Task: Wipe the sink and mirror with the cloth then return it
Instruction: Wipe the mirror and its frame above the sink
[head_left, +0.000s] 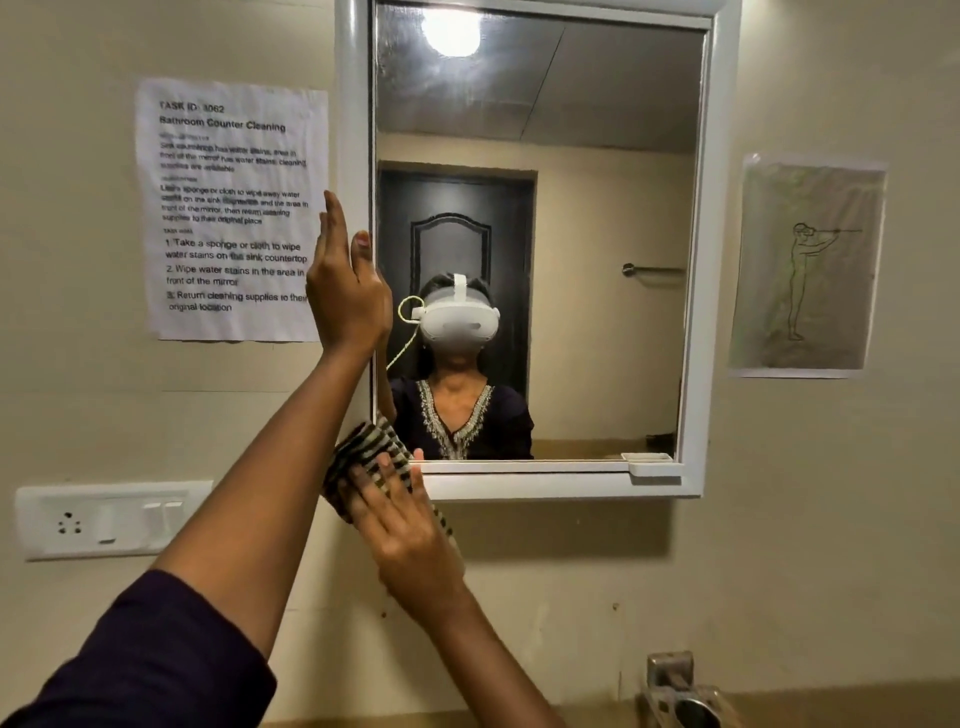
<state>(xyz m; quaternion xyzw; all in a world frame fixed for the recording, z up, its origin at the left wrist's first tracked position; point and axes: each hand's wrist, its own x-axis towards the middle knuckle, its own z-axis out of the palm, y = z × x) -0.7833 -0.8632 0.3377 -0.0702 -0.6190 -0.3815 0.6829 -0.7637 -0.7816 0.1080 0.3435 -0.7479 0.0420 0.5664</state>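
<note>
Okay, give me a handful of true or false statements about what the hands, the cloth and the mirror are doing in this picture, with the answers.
1. The right hand presses the striped cloth at the mirror's lower left corner. True.
2. The left hand holds a spray bottle. False: it is empty, flat against the mirror frame.
3. A printed task sheet hangs left of the mirror. True.
4. The cloth is plain white. False: it has dark and light stripes.
5. The switchboard sits right of the mirror. False: it is lower left.
</note>
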